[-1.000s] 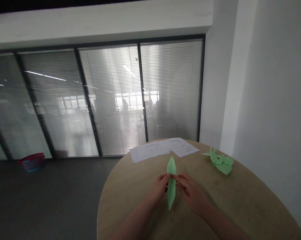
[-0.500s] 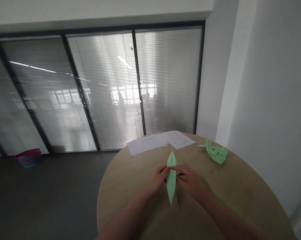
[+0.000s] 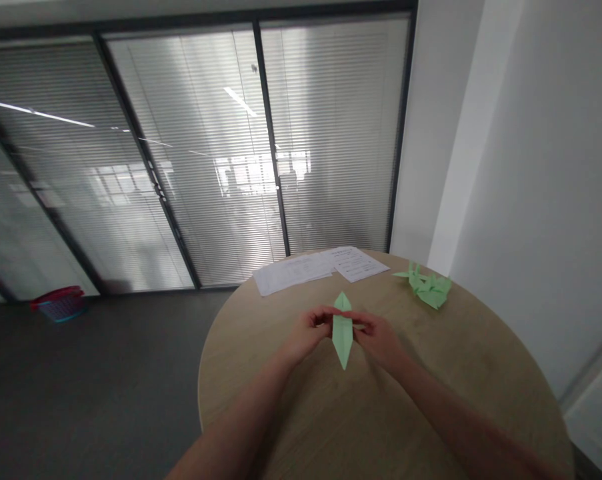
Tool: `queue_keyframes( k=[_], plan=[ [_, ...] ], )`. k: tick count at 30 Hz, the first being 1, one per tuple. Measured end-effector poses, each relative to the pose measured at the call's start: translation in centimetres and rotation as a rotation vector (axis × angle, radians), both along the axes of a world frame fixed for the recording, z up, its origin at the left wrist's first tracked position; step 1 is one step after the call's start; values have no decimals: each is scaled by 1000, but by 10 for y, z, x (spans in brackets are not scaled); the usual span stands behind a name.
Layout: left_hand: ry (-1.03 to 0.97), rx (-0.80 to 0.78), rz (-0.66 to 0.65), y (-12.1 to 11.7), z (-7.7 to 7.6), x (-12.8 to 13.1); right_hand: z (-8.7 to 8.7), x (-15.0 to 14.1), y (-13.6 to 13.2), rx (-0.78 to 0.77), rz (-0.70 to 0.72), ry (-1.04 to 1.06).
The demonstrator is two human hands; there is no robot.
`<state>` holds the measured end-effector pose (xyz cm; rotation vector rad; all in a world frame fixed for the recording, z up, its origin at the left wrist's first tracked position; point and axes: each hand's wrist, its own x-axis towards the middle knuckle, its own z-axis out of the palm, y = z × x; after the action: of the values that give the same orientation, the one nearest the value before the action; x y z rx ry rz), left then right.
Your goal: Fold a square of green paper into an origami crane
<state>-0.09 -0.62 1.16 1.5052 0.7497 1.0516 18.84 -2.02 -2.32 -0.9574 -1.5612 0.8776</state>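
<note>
A folded piece of light green paper [image 3: 343,340], long and pointed at both ends, is held between my two hands over the table. My left hand [image 3: 315,329] grips its left edge, fingers bent across the upper part. From the other side my right hand [image 3: 379,337] pinches the right edge, one finger lying across the front near the top. A centre crease shows along the paper. The fingertips behind it are hidden.
Several folded green paper pieces [image 3: 429,289] lie together at the right of the round wooden table [image 3: 301,427]. White printed sheets [image 3: 293,272] rest at the far edge. A red and blue basket [image 3: 61,304] stands on the floor at left, before glass panels with blinds [image 3: 221,200].
The green paper now looks shorter, its lower point higher up. My left fingers have moved up and over its upper part. The view has tilted down slightly.
</note>
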Motion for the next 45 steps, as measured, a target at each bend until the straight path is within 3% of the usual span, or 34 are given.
queue_keyframes(
  k=[6,12,19,24,34,45],
  plan=[
    [89,143,59,1,-3,-1,11,0,-6,-10,14,-35],
    [97,108,112,2,-6,5,12,1,-6,-26,-54,-89],
    [-13,22,140,-1,-5,10,2,-3,0,-82,15,83],
    [-44,-6,141,-1,-5,10,6,-7,-3,-145,-31,200],
    [-14,-28,191,1,-7,12,12,-5,-8,-219,35,290],
    [78,134,231,-3,-6,13,9,-9,-7,-252,60,328]
  ],
)
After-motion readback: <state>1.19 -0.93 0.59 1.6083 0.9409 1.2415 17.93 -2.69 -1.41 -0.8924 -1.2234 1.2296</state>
